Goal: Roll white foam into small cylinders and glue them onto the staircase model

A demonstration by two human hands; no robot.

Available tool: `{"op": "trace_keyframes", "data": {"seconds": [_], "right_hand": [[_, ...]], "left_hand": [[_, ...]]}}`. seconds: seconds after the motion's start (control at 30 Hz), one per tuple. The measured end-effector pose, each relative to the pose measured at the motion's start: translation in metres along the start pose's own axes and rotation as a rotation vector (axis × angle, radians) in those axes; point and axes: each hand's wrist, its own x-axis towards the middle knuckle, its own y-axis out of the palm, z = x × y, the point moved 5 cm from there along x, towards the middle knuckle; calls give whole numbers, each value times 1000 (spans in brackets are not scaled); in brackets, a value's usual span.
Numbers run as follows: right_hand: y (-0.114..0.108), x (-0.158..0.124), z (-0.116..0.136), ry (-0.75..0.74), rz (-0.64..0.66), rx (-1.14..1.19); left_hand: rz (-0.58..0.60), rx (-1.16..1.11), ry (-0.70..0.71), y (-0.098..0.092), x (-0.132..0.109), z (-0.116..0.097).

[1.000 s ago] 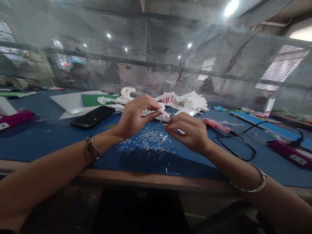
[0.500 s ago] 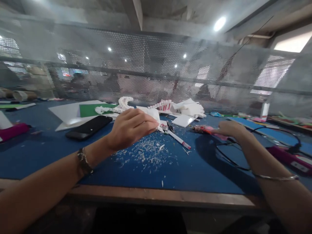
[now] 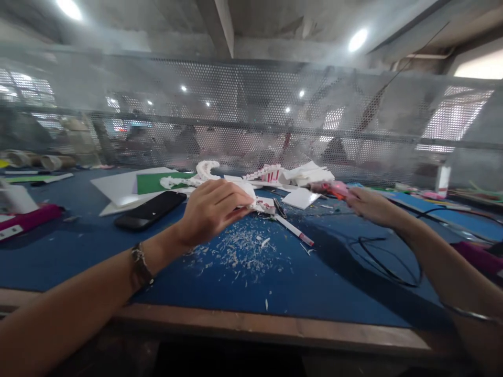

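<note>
My left hand (image 3: 214, 212) is closed round a white piece (image 3: 247, 188), perhaps foam, most of it hidden by the fingers. My right hand (image 3: 371, 205) grips a pink glue gun (image 3: 334, 188) with an orange trigger, its nozzle pointing left. A black cord (image 3: 377, 262) loops on the blue mat below that hand. Beneath and in front of the left hand, white shavings (image 3: 245, 251) are scattered. Beyond its fingertips lie a white craft knife (image 3: 294, 230) and a small white scrap with red marks (image 3: 265, 205).
A black phone (image 3: 151, 210) lies left of my left hand, by white sheets and a green sheet (image 3: 157, 183). Stacked white pieces (image 3: 308, 174) and a red-and-white model (image 3: 271, 173) stand at the back, before a perforated metal screen (image 3: 243, 115). The wooden table edge (image 3: 271, 324) runs nearest me.
My right hand has lifted the glue gun a little off the mat and moved it slightly away from me. My left hand keeps its hold on the white piece. The view has shifted slightly.
</note>
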Motion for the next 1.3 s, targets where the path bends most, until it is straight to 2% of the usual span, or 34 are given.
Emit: {"op": "trace_keyframes", "data": {"seconds": [0.07, 0.2, 0.3, 0.4, 0.5, 0.7, 1.3], "right_hand": [[-4, 12, 23, 1, 70, -12], [-14, 16, 69, 11, 102, -18], [-22, 11, 93, 10, 39, -67], [-26, 7, 105, -13, -43, -125], [-23, 4, 111, -46, -75, -116], [-20, 0, 116, -96, -95, -120], [-23, 1, 121, -210, -144, -177]], "left_hand": [[-3, -3, -8, 0, 0, 2], [12, 1, -8, 3, 0, 2], [24, -29, -60, 5, 1, 4], [-1, -134, -204, 8, 0, 10], [-2, -213, -284, 11, -1, 11], [42, -258, -290, 14, 0, 5], [65, -264, -334, 15, 0, 3]]}}
